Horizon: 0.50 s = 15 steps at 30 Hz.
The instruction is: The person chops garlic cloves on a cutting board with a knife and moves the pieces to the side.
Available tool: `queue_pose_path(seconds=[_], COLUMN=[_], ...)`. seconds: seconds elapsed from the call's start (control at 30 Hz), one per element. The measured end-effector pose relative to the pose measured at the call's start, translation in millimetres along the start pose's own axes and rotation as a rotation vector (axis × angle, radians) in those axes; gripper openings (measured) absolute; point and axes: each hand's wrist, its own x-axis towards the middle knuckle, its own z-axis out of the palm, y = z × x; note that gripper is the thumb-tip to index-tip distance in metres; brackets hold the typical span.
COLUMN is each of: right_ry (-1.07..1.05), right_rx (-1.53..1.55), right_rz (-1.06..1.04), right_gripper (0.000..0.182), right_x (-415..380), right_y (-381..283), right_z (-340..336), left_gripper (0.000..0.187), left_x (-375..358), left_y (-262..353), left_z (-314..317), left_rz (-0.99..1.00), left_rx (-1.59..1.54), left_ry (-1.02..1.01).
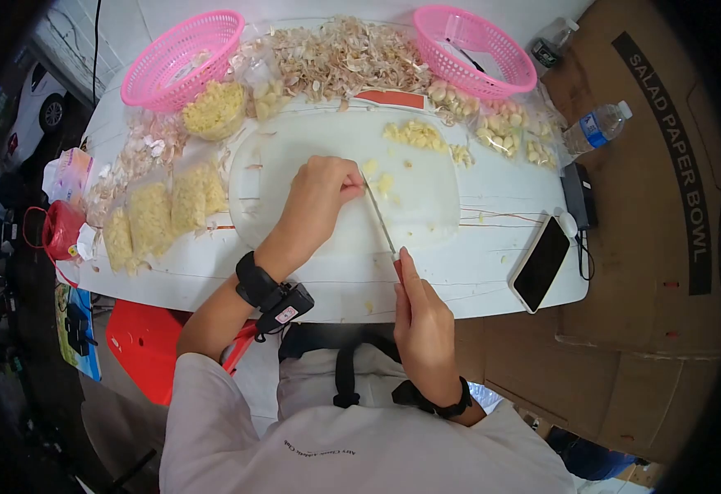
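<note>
My right hand (424,321) is wrapped round the reddish handle of a knife (380,217), whose narrow blade points up and away over the white cutting board (290,148). Close to the blade's tip is my left hand (325,188), its fingers curled in. Whatever those fingers hold, if anything, is hidden. Pale garlic slices (385,183) lie just right of the blade. Farther back on the board sits a pile of peeled garlic cloves (416,135).
Bags of chopped garlic (150,218) lie at left, below a heaped tub (214,111). Garlic skins (348,58) spread between two pink baskets (175,70) (476,53). Bagged cloves (504,132), a water bottle (599,128) and a phone (541,263) are at right, beside cardboard (624,272).
</note>
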Motion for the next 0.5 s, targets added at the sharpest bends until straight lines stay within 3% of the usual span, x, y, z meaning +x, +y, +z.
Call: queue_pose_path(seconds=[0.27, 0.43, 0.5], right_ry=[-0.005, -0.008, -0.080], right_rx=[0.008, 0.032, 0.042], right_rz=[-0.003, -0.008, 0.100], right_gripper=[0.053, 0.052, 0.045], right_x=[-4.3, 4.5, 14.7], right_y=[-6.5, -2.2, -1.2], right_z=[-10.7, -0.7, 3.2], left_gripper=[0.010, 0.007, 0.007], left_x=[-0.6, -0.2, -0.4], left_y=[-0.6, 1.5, 1.9], left_z=[0.1, -0.7, -0.3], left_rz=[0.040, -0.032, -0.014], left_rx=[0.051, -0.049, -0.042], left_ry=[0.027, -0.007, 0.000])
